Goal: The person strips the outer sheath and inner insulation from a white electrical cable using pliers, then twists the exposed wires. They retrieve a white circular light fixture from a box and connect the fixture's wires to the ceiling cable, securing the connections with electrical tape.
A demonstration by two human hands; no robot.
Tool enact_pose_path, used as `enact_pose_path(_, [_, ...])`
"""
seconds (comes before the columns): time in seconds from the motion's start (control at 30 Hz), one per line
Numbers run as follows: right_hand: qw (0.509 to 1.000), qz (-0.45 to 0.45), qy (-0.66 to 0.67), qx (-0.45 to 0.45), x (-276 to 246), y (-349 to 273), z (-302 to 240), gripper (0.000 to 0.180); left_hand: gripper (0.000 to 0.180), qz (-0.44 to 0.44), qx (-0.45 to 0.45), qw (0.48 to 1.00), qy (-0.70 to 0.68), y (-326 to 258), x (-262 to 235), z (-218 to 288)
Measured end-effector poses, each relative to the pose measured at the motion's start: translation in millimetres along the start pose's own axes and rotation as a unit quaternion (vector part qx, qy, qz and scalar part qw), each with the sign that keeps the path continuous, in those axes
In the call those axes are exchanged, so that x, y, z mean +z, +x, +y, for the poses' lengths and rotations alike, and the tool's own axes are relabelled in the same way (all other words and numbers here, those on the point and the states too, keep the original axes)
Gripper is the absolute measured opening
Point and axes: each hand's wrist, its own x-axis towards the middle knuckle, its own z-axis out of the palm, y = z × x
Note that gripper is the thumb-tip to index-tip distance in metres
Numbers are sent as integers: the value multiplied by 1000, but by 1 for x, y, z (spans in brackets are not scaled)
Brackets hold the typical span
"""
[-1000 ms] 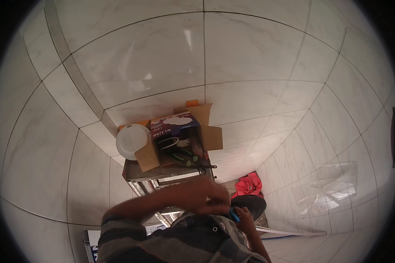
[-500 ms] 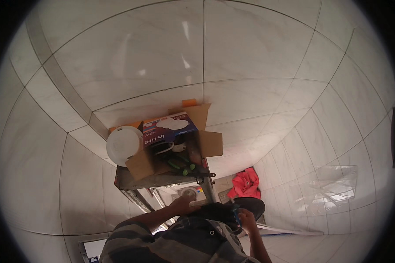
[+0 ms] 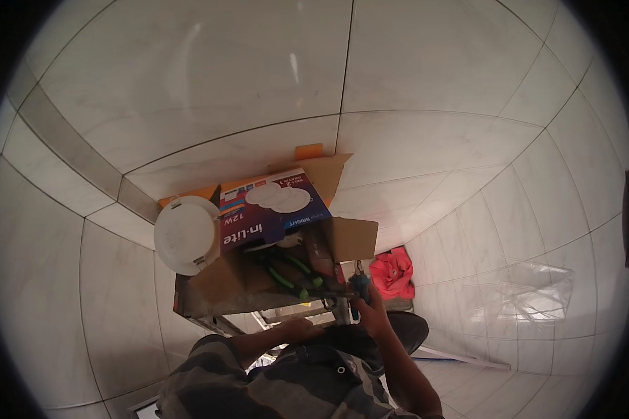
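My right hand is closed around what look like blue-handled pliers, metal end up, beside the right edge of the ladder's top. My left hand is low in front of my body, below that top; its fingers are too unclear to read. An open cardboard box with a printed blue and purple side rests on the ladder. Inside its shadowed opening lies a tool with green and black handles. A round white lamp panel with spring clips leans against the box's left side.
Pale marble-look tiled walls surround the ladder. Past its right side lies a red cloth. Clear plastic wrapping is at the right. A long white strip lies at the lower right.
My right hand has risen and moved left with the blue-handled pliers, from beside my body to the ladder top's edge. My left hand has shifted slightly down. The view has moved closer to the box.
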Motion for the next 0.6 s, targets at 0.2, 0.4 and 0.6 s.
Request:
enact_pose_path(0.2, [994, 11, 94, 62, 0, 4, 26, 35, 77, 32, -60, 987, -144, -14, -14, 21])
enact_pose_path(0.4, [996, 34, 34, 69, 2, 1, 18, 33, 78, 30, -101, 990, -91, -17, -19, 25])
enact_pose_path(0.6, [995, 46, 49, 70, 11, -5, 0, 28, 74, 62, -144, 987, -29, -2, 22, -11])
